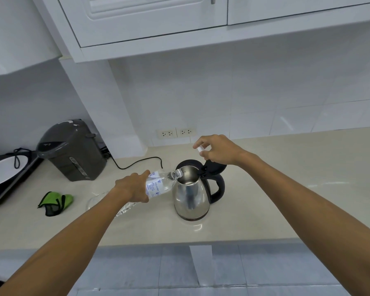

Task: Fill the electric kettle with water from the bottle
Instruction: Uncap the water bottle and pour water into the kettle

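- The left hand (135, 186), just left of frame centre, is wrapped around the body of the bottle (161, 182), which is tipped almost on its side with its neck pointing right, at the rim of the kettle (192, 195).
- The bottle's uncapped mouth sits over the left edge of the kettle's open top; whether it touches the rim cannot be told.
- The right hand (218, 149) hovers above and behind the kettle, fingers pinched together on a small white cap (199, 148).
- The kettle stands upright on the countertop (286, 189) at frame centre, between the two forearms and directly right of the left hand.
- Its body is polished, mirror-like steel, wider at the base, with a dark band at the bottom.
- Its black lid (215, 167) is flipped back to the right, and a curved black handle (219, 186) loops down the right side.
- The bottle is clear, thin plastic with a white label printed in blue.
- The countertop is smooth, pale and glossy, showing soft reflections.
- At centre left stands a grey hot-water dispenser (73, 150), with a black cord (137, 164) trailing across the counter behind the bottle.
- A green and black cloth (56, 202) lies crumpled at lower left.
- Two wall sockets (176, 132) sit in the white tiled wall behind.
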A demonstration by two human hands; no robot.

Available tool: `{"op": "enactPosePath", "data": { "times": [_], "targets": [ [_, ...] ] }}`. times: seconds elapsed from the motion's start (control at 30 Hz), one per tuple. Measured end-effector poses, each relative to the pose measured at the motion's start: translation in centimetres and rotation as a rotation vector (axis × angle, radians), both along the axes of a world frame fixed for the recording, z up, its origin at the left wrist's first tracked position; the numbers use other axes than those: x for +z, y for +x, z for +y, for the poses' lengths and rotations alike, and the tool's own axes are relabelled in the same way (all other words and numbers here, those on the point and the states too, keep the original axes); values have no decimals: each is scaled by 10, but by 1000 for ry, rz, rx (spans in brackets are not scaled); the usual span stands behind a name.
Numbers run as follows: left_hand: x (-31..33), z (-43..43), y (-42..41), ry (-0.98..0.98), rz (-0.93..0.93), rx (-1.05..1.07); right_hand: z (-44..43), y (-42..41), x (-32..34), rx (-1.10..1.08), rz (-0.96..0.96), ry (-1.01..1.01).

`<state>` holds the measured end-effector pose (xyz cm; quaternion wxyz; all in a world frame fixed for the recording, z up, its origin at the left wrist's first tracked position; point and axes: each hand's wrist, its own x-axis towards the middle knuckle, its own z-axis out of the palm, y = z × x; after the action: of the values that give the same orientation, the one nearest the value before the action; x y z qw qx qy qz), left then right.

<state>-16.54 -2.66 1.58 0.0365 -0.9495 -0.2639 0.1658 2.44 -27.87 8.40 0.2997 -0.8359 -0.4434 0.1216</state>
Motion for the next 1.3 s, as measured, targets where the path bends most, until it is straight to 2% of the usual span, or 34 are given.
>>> {"op": "enactPosePath", "data": {
  "times": [1.3],
  "targets": [
    [6, 4, -3, 4, 19, 4, 13, 1, -5, 16, 7, 1]
  ]
}}
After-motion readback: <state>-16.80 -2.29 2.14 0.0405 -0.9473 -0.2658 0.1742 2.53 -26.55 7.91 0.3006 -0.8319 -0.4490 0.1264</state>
